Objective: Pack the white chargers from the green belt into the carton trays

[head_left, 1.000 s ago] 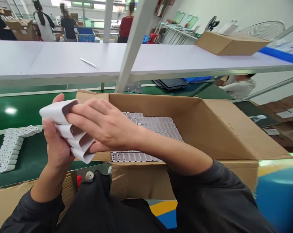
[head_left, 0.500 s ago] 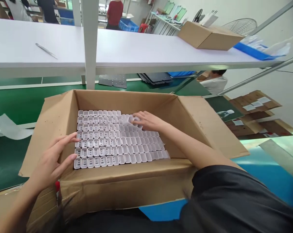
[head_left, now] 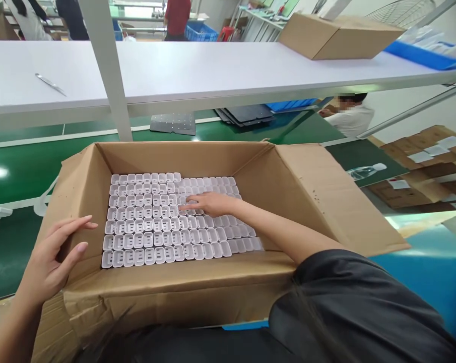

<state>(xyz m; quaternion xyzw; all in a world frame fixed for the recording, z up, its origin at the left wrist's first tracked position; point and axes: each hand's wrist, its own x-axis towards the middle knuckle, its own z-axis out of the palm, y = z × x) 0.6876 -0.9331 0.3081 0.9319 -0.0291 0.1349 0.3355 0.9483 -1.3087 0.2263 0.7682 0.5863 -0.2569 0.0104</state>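
Note:
Rows of small white plastic housings [head_left: 148, 226], rounded rectangles with slots inside, stand packed in a large open cardboard box [head_left: 182, 154]. The rows on the right side sit lower or look more translucent than those on the left. My right hand [head_left: 212, 204] reaches in over the middle rows, its index finger stretched left and touching the housings. The other fingers partly cover the pieces beneath, and I make out nothing held. At the box's left wall, my left hand [head_left: 57, 254] has its fingers spread, apart from the housings and holding nothing.
A white shelf [head_left: 197, 70] with an upright post [head_left: 107, 65] crosses behind the box. Tweezers [head_left: 50, 84] and a cardboard carton [head_left: 337, 38] lie on it. Dark flat sheets [head_left: 246, 115] rest on the green bench behind. A person [head_left: 350, 116] sits at the right beyond.
My right hand has come nearer and left from the back rows, where it was handling housings that now stand in line. My left hand has drawn away from the left-edge housings. The view has shifted.

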